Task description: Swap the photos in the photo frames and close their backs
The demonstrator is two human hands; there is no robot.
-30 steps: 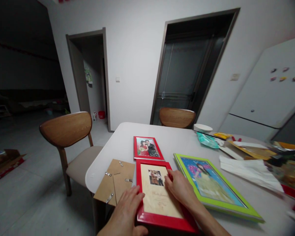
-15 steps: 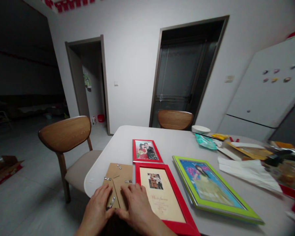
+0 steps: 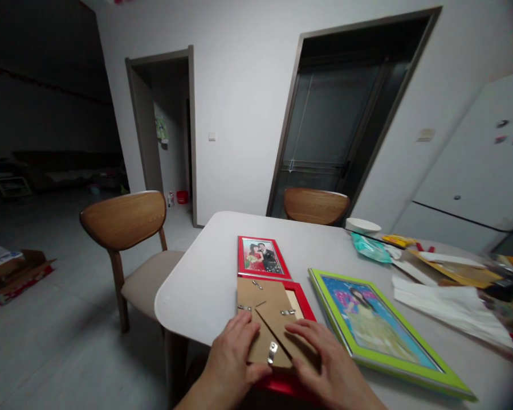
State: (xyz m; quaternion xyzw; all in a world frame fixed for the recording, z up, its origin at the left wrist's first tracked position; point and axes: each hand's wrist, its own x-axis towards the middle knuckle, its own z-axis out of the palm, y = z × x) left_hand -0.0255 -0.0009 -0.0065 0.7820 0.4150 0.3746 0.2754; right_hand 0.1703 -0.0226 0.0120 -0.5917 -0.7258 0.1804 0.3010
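Note:
A brown backing board (image 3: 265,319) with metal clips lies over the large red photo frame (image 3: 305,304) at the near edge of the white table (image 3: 205,285). My left hand (image 3: 233,361) grips the board's near left edge, fingers curled on top. My right hand (image 3: 325,364) rests flat on the board's right part with fingers spread. Only the red frame's right and near borders show around the board.
A small red frame (image 3: 260,257) with a couple's photo lies just beyond. A green frame (image 3: 380,327) lies to the right. Papers (image 3: 448,302), a teal packet (image 3: 371,248) and a white bowl (image 3: 362,226) sit further right. Wooden chairs stand at left (image 3: 126,222) and far side (image 3: 316,205).
Both hands lifted the backing board from the table at the left and moved it right, onto the large red frame, covering the photo and mat that showed before.

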